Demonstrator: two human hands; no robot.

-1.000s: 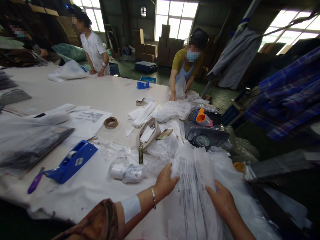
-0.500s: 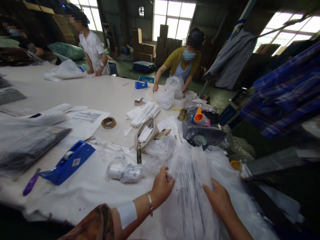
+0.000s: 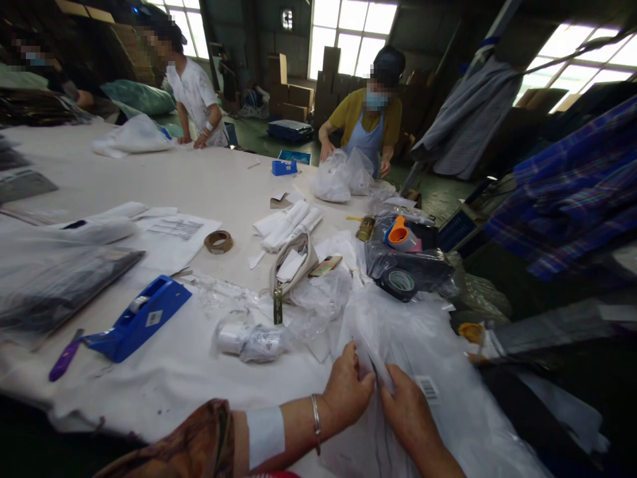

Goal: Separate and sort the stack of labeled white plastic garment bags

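Observation:
Both hands are at a translucent white plastic bag (image 3: pixel 365 328) near the table's front edge. My left hand (image 3: pixel 348 385), with a silver bangle on the wrist, pinches the bag's left side. Close beside it, my right hand (image 3: pixel 411 411) grips a gathered fold of the same plastic. More clear bags with a barcode label (image 3: pixel 428 390) lie right of the hands. Left of them rests a white roll in clear wrap (image 3: pixel 249 340). A beige pouch (image 3: pixel 293 263) holding white slips lies beyond.
A blue tape dispenser (image 3: pixel 142 318) and purple cutter (image 3: pixel 66 356) lie at left, a brown tape roll (image 3: pixel 218 241) further back. Black tape (image 3: pixel 399 282) and an orange dispenser (image 3: pixel 399 234) sit beyond my right hand. Other people stand at the table's far side.
My hands have come closer together, bunching the plastic that was spread flat with printed lines showing. Across the table, a person's hands have shifted on their bag, one of them now off it.

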